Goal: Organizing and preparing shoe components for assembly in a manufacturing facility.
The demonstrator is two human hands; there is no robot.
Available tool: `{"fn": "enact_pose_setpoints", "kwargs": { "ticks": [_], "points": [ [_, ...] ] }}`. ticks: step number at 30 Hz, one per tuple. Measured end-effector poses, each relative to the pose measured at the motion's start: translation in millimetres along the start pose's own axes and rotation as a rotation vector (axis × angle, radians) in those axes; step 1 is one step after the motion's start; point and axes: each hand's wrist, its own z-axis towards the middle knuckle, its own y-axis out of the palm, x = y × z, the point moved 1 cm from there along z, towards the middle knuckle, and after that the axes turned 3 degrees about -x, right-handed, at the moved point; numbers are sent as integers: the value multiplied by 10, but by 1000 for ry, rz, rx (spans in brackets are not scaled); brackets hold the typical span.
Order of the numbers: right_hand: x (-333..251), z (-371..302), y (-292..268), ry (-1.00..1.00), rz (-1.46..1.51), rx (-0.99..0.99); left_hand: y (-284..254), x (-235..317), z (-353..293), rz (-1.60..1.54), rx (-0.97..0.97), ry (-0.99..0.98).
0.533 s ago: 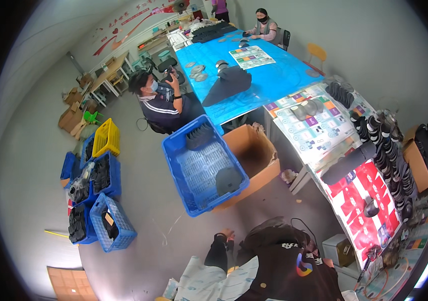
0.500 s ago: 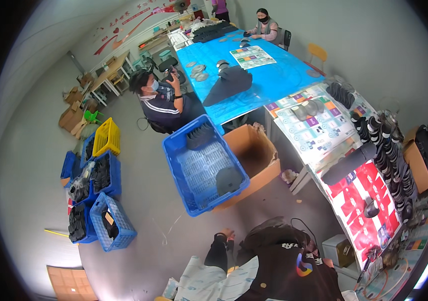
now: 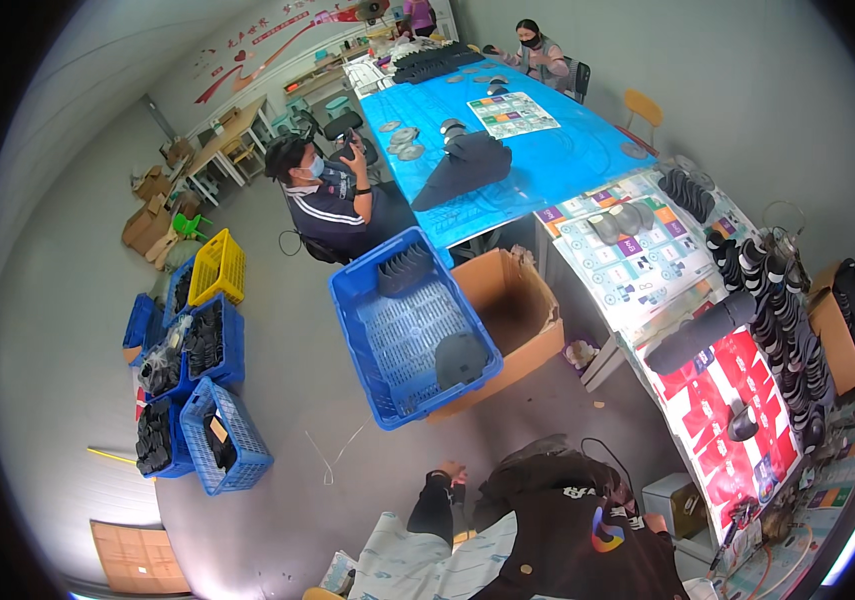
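My left hand [image 3: 450, 470] rests low in the middle, past a dark sleeve and next to dark bunched cloth [image 3: 537, 470]. It is too small to make out its fingers. A sliver of my right hand [image 3: 655, 522] shows at the right edge of my dark printed top [image 3: 572, 545]; its fingers are hidden. White cloth with blue print [image 3: 412, 560] lies beside my left arm. Ahead, a blue crate [image 3: 347, 335] holds a row of dark curved pieces [image 3: 402, 270] and a dark rounded piece [image 3: 460, 360]. It leans over an open cardboard box [image 3: 537, 350]. Neither hand touches the crate.
A blue-covered table [image 3: 567, 165] carries a stack of dark pieces [image 3: 462, 170]; two people sit by it. A side table [image 3: 617, 290] at right bears a long dark roll of pieces [image 3: 702, 332] and a dark rounded piece [image 3: 743, 424]. Filled blue crates [image 3: 232, 440] and a yellow crate [image 3: 217, 265] stand left.
The view has shifted slightly, so the scene sits a little further right. The person at the far side of the table has raised their hands. My hands stay about where they were.
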Motion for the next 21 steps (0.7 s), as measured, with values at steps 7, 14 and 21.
{"fn": "enact_pose_setpoints", "kwargs": {
  "ticks": [7,14,21],
  "points": [
    [103,29,213,-134,-174,170,9,82,-51,-109,31,27],
    [90,4,225,-17,156,31,35,204,-78,-69,12,131],
    [17,-11,-94,166,978,104,-14,359,-54,-172,-234,-6]
  ]
}}
